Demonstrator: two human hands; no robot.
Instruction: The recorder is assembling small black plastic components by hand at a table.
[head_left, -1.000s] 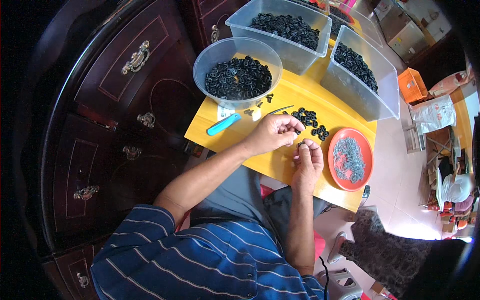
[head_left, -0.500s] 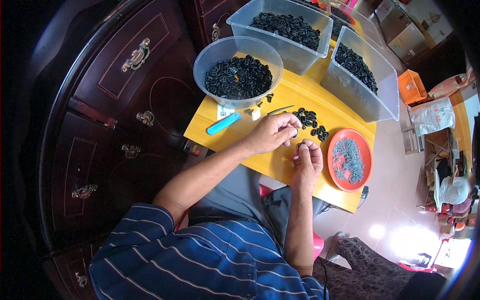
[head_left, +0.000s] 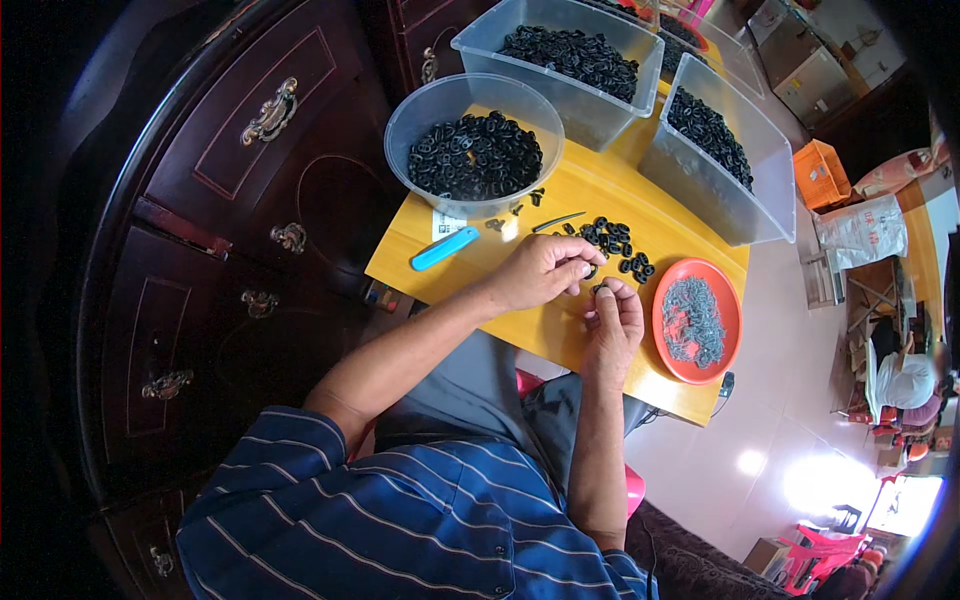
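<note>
Above the yellow table, my left hand [head_left: 545, 270] is closed, thumb and forefinger pinched on a small black ring-like part [head_left: 591, 271]. Just to its right and nearer to me, my right hand [head_left: 613, 325] is closed on another small black part [head_left: 600, 289], of which only the top edge shows. The two parts are close together but apart. Beyond my fingers lies a loose group of black oval parts [head_left: 607, 236] with holes. An orange-red plate [head_left: 736, 330] of thin silvery metal pieces [head_left: 694, 318] sits right of my right hand.
A round clear tub [head_left: 400, 165] of black parts stands at the back left, with clear rectangular bins [head_left: 600, 125] of more parts behind it. A blue-handled tool [head_left: 446, 248] and a thin dark stick [head_left: 558, 221] lie on the table [head_left: 400, 235]. Dark drawers [head_left: 250, 170] line the left.
My hands stay almost in place; the left fingers have shifted slightly. A passing person's leg and shoe at the lower right have gone from sight, leaving a pink stool visible.
</note>
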